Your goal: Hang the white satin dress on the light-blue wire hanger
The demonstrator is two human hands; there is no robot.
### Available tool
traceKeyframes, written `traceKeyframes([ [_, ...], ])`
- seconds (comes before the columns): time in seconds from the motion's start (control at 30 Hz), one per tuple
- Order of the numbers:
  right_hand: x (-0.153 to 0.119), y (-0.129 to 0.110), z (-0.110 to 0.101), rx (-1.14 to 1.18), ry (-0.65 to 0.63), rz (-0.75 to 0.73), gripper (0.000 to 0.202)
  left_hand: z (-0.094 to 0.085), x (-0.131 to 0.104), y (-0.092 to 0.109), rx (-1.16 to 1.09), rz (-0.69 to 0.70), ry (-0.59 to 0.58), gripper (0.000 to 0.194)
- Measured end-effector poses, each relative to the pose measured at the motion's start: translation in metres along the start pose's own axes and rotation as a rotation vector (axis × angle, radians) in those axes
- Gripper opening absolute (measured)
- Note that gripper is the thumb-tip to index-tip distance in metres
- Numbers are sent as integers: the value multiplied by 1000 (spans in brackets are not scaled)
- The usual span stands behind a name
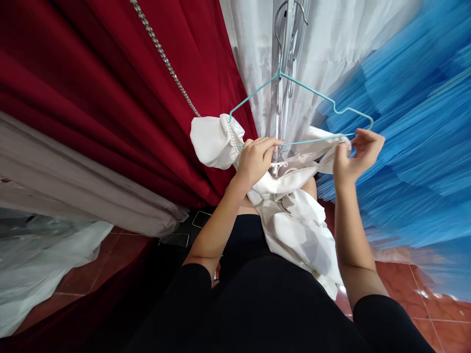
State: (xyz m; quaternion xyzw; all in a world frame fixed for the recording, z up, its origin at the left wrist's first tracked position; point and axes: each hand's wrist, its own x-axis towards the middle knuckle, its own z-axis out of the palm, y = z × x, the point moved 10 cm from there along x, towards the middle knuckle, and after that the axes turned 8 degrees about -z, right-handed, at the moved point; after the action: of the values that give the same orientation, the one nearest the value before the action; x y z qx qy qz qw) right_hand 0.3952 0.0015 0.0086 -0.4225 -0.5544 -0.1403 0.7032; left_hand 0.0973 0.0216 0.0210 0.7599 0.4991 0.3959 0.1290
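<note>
A light-blue wire hanger [311, 90] with a metal hook is held up in front of me. A white dress [301, 230] hangs from it and spills down over my lap. Its puffed sleeve [213, 142], edged with a string of pearls, is over the hanger's left end. My left hand [259, 159] is closed around the hanger's bottom bar near its middle, over the dress neckline. At the right end, my right hand [358, 154] pinches the other white sleeve just under the hanger's corner. That corner sticks out bare above the fabric.
Red cloth [206, 59] with a beaded chain [162, 51] hangs at left, beside beige fabric [91, 171]. A metal rack post [285, 63] and white cloth [253, 39] stand ahead. Blue tulle [415, 147] fills the right. Two phone-like objects [174, 240] lie on a dark surface at left.
</note>
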Motion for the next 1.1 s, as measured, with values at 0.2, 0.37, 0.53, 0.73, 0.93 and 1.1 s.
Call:
traceKeyframes([
  [0.2,62,41,-36,-31,61,213,29,-6,-1,-2,-73,-20,-31,37],
  [0.37,98,1,-10,-61,-7,104,35,0,1,-1,-104,-62,-57,38],
  [0.53,96,-50,52,-47,-288,0,30,2,2,0,-49,-67,-67,42],
  [0.73,39,-108,86,152,-570,-100,31,-3,0,-5,64,-63,21,36],
  [0.93,-55,-93,109,135,-800,3,33,-10,-14,3,-53,60,164,28],
  [1.1,-64,-86,107,222,-583,26,27,-64,-40,-28,-151,21,677,22],
])
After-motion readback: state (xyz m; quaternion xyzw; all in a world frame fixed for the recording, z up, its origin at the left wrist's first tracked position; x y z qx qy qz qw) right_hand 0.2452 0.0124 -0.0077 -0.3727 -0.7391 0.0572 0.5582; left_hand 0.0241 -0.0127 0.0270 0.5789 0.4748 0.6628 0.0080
